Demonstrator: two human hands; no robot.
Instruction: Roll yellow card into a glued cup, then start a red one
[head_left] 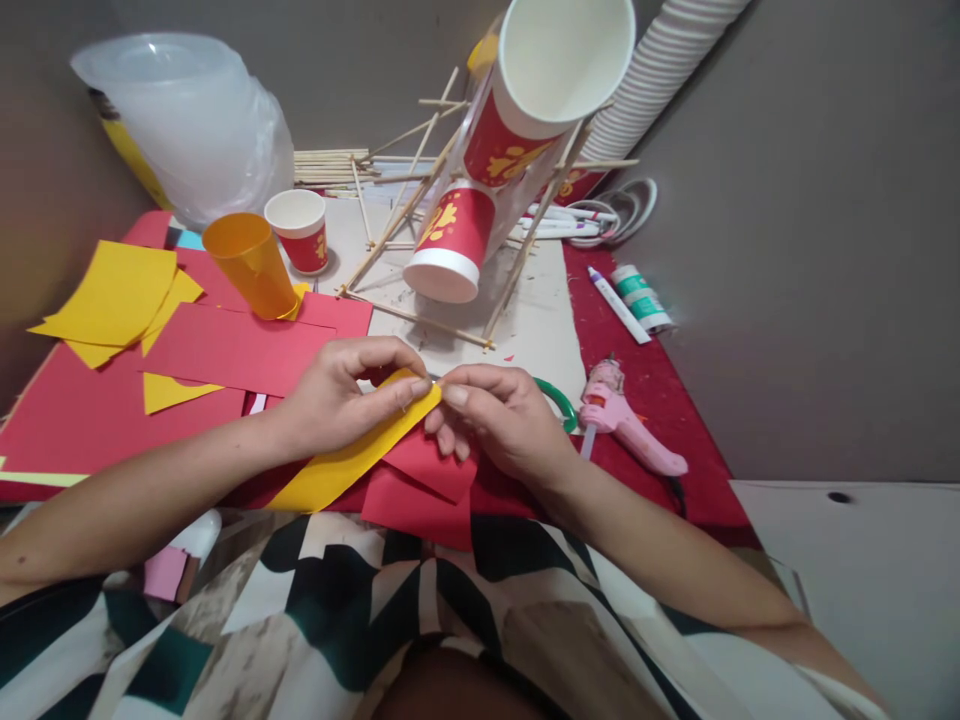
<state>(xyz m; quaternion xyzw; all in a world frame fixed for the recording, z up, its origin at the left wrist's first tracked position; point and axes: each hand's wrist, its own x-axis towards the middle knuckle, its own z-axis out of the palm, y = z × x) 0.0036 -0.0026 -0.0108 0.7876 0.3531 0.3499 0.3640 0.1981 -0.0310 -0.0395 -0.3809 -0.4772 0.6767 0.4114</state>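
Between my hands is a long strip of yellow paper, slanting from my lap side up to the right. My left hand pinches it near its upper end, thumb on top. The fingertips of my right hand close on the strip's right tip. Pieces of red paper lie just under the strip at the table's front edge. Right of my right hand, a pink glue gun rests on the red cloth, and a green ring-shaped thing shows partly behind that hand.
Ahead stands a stick frame holding red-and-white paper cups. An orange cup and a small paper cup stand left, near red sheets and yellow sheets. A marker lies at right beside a green-and-white roll.
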